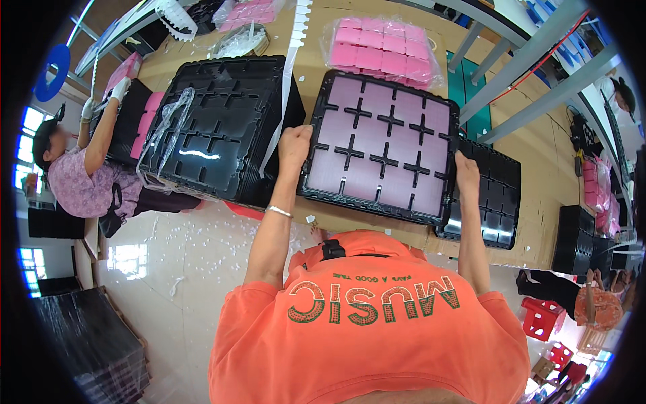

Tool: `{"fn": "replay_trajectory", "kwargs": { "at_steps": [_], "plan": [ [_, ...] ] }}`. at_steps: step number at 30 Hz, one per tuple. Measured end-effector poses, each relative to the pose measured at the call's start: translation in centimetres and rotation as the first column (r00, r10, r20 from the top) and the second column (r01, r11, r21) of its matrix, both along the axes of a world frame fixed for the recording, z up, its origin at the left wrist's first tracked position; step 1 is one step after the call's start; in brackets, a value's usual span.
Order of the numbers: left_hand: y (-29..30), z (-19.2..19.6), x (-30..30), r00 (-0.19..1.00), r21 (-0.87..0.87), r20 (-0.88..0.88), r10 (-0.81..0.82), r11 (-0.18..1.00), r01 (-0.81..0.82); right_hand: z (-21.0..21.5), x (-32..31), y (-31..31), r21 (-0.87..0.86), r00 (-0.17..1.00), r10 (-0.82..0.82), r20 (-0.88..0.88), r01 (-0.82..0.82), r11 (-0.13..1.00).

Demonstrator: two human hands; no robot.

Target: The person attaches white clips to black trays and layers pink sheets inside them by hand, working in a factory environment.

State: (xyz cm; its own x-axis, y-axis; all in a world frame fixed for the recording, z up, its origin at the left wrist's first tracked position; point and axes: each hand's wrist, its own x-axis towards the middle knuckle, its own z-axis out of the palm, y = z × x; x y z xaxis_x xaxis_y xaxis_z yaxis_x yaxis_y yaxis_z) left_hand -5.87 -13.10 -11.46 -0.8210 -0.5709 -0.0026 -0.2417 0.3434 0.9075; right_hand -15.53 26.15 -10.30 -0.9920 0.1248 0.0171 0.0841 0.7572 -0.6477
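**Pink-Lined Black Tray (383, 161) Held by Both Edges at Brown Table (542, 178)**

At far left, a film-wrapped black stack (94, 343) stands on the floor, below a co-worker (87, 178) in a floral purple top whose white-gloved hands are raised beside pink pieces (147, 124). Next along the table, a tall pile of black compartment trays (222, 121) carries crumpled clear film (176, 118) on its left part, while a notched white strip (289, 74) hangs down by its right side.

At center, the person in an orange shirt (363, 343) holds the tray, its cross-shaped dividers showing between pale pink sheets (369, 138). The left hand (295, 145), a bracelet (279, 211) on its wrist, has its fingers curled tight on the left rim; the right hand (468, 172) is clamped on the right rim, its fingers partly hidden. Beyond the tray lie bagged pink pads (383, 44).

To the right, just beside the right hand, sits another black tray (494, 192), near a green mat (479, 114). Farther right are a black stack (574, 236), red stools (542, 318) and a second worker (599, 306) in patterned orange.
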Motion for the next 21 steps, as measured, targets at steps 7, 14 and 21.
{"fn": "replay_trajectory", "kwargs": {
  "at_steps": [7, 14, 21],
  "plan": [
    [3.8, 12.0, 0.0, 0.964, 0.463, -0.239, -0.116, 0.859, 0.218, 11.0, 1.6, 8.7, -0.604, 0.995, -0.102, -0.005, 0.079, 0.793],
    [14.5, 19.2, -7.4, 0.552, 0.058, -0.568, -0.610, 0.640, 0.766, 18.0, -0.1, 28.9, -0.804, 0.989, -0.069, -0.129, -0.064, 0.591],
    [25.8, 11.4, -10.4, 0.099, -0.898, -0.026, -0.995, 0.066, 0.434, 10.5, 4.3, 38.5, -0.508, 0.925, 0.068, 0.374, 0.143, 0.850]
  ]
}}
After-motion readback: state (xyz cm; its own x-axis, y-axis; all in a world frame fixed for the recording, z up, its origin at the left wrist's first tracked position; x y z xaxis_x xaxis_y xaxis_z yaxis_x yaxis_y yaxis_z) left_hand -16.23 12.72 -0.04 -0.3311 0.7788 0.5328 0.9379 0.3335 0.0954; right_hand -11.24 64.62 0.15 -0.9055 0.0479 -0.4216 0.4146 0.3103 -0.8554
